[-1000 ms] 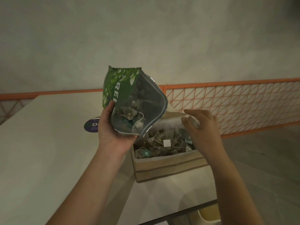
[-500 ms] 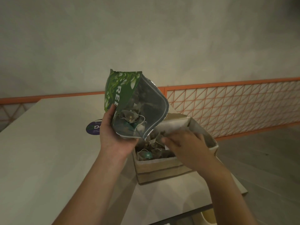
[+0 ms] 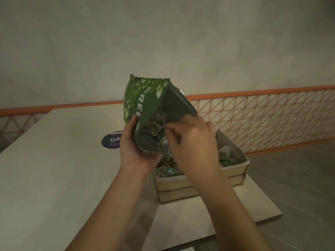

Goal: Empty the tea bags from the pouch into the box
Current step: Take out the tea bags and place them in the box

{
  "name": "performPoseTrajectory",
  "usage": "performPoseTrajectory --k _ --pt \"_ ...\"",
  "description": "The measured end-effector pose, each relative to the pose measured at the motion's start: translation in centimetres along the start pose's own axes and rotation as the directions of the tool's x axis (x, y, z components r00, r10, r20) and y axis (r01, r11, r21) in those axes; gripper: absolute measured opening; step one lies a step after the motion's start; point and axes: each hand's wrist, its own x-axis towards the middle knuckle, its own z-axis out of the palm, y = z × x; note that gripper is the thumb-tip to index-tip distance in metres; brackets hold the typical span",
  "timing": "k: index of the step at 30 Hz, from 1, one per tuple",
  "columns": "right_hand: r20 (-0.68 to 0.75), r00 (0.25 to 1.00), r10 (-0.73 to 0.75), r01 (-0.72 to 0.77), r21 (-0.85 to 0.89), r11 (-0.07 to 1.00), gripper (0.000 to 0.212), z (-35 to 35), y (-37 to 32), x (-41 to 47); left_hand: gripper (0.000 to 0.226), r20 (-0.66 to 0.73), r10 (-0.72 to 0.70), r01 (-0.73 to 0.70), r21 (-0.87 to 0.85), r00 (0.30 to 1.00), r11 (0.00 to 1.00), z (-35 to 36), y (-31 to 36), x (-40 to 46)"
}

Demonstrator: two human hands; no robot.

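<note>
Now right hand point(image 3: 192, 142) has risen, pinching pouch point(image 3: 145, 105) mouth; left hand point(image 3: 134, 149) grips it.

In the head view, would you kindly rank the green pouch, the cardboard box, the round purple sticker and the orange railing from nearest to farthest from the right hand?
1. Green pouch: at the fingers of the right hand.
2. Cardboard box: just under and right of the hand.
3. Round purple sticker: on the table, left beyond the left hand.
4. Orange railing: behind the table.
</note>
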Motion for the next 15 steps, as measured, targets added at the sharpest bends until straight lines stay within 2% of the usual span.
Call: performPoseTrajectory --k 2,4,8,11,13,15 --pt "0.047 0.999 0.014 -0.008 -0.146 0.989 0.01 1.1 -0.4 0.3 0.05 -0.022 0.009 -0.008 0.007 1.0 1.0 0.2 -0.1 -0.1" --pt "0.051 0.998 0.04 -0.029 -0.211 0.977 0.006 1.9 -0.5 0.6 0.048 -0.033 0.01 -0.01 0.016 0.999 1.0 0.3 -0.1 -0.2" --pt "0.001 0.998 0.061 -0.061 -0.161 0.985 0.01 1.5 -0.3 0.8 0.05 -0.033 0.013 -0.012 0.024 0.999 1.0 0.3 0.1 -0.1" --pt "-0.025 0.991 0.131 -0.127 0.117 0.985 0.007 0.5 0.0 1.0 0.054 -0.022 0.004 -0.004 0.02 1.0 1.0 0.3 0.1 -0.2" --pt "-0.025 0.976 0.218 -0.193 0.372 0.908 0.005 -0.4 0.3 1.1 0.054 -0.014 -0.005 0.005 0.012 1.0 1.0 0.4 0.1 -0.4" --pt "0.034 0.95 0.311 -0.278 0.553 0.786 0.005 -1.4 0.6 1.3 0.051 -0.013 0.006 -0.005 0.014 1.0 1.0 0.4 0.0 -0.4"
